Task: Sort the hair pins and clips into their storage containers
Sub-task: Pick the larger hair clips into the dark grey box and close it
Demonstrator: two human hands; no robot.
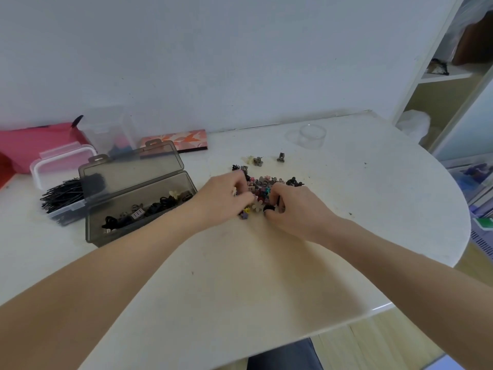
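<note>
Surface: white table [346, 209] with a rounded right edge, scuffed and speckled, set against a pale wall [213, 62]
Clip pile: small mixed-colour claw clips [262, 186] heaped at mid-table, between and just beyond both hands; a cream flower clip [257, 206] and a purple one [243, 215] lie at the near edge
Stray clips: a few brown and cream ones [257, 161] sit apart, farther back from the pile
Left hand [226, 197]: knuckles up, fingers curled down into the left side of the pile — something pale shows at the fingers, but whether it is pinched cannot be told
Right hand [290, 206]: fingers curled on the near right of the pile, tips closed round a small black clip [269, 208]
Grey box [138, 209]: smoky translucent case, left of the hands, lid standing open at the far side; dark, cream and striped clips lie along its floor
Pin box [62, 201]: clear container farther left, black hair pins [62, 194] bristling over its rim
Far left: pink-lidded tub [61, 161], red cloth [32, 140], a tall clear container [109, 129], a floral-print flat box [176, 138]
Far right: clear round tub [312, 136] near the table's back edge — white shelving [440, 89] beyond
</note>
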